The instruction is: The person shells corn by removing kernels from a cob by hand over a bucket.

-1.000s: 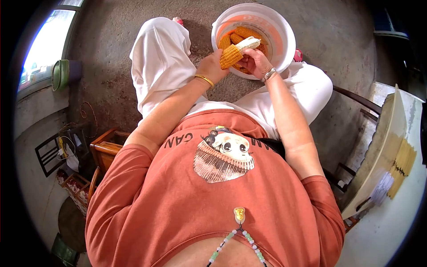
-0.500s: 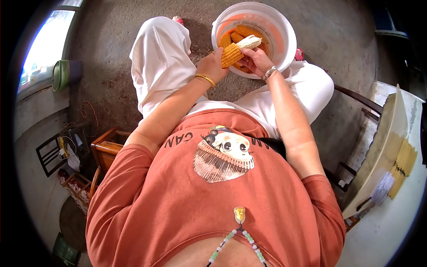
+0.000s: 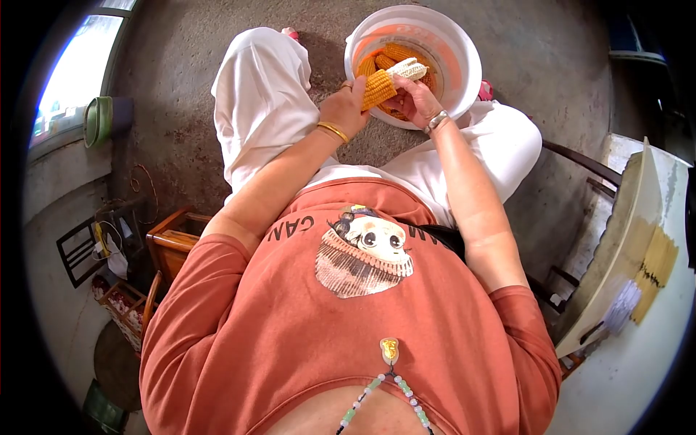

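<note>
The ear of corn [image 3: 382, 86] was held between the two hands, in front of the near left part of the white bucket [image 3: 470, 65]. One end was covered with orange-yellow kernels; the other end, which pointed away and to the right, was bare white cob [image 3: 410, 69]. The fingers of the left hand [image 3: 344, 107] were closed around the covered end. The right hand [image 3: 418, 101] was at the border of kernels and bare cob: its thumb touched there and the other fingers curled below, but how firmly they gripped could not be told. Several other ears [image 3: 401, 52] lay inside the bucket, which stood on the concrete floor [image 3: 326, 29] near the right knee.

In my judgement, such work at the border asked for a steady left grip, so that the ear would not twist under the thumb. Pressing toward the bare side seemed wiser, because there the last kernels had no neighbours to support them. Turning the ear little by little would offer a fresh edge. The covered end appeared close to the rim, so it was better kept well inside, or loose kernels could fall on the floor.
</note>
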Action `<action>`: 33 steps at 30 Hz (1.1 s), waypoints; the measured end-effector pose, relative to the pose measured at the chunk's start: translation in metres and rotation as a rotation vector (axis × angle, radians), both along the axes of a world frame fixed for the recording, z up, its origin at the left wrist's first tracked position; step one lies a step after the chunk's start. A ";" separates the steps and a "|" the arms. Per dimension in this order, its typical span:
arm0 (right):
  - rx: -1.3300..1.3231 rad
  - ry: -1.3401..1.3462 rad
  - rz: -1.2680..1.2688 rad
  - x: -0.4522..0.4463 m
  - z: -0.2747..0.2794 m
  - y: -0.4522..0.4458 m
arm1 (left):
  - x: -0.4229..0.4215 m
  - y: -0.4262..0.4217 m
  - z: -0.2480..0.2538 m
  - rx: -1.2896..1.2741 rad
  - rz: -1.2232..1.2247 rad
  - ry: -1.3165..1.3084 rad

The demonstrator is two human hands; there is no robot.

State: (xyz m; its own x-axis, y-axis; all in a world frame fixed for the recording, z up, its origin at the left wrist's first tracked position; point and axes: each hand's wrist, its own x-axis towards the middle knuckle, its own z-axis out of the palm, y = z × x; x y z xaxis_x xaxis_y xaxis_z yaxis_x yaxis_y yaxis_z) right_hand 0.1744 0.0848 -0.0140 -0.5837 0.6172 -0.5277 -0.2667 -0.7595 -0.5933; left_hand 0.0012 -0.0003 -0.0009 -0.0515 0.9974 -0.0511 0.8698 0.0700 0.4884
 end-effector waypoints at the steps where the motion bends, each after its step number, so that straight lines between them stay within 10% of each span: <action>1: 0.022 -0.027 0.007 -0.001 -0.001 0.000 | 0.002 0.000 0.005 -0.023 -0.008 0.040; 17: 0.103 -0.013 0.048 0.004 -0.008 0.005 | -0.003 0.006 -0.015 0.006 0.078 -0.268; 33: 0.056 -0.068 0.015 0.000 -0.008 0.004 | 0.000 0.000 -0.004 -0.030 -0.024 0.090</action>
State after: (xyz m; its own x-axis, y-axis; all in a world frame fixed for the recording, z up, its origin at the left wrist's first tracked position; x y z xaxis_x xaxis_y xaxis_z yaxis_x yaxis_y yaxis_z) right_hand 0.1742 0.0891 -0.0218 -0.5569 0.6384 -0.5313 -0.2133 -0.7281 -0.6514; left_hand 0.0015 0.0001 -0.0046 -0.0330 0.9965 -0.0774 0.9119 0.0617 0.4058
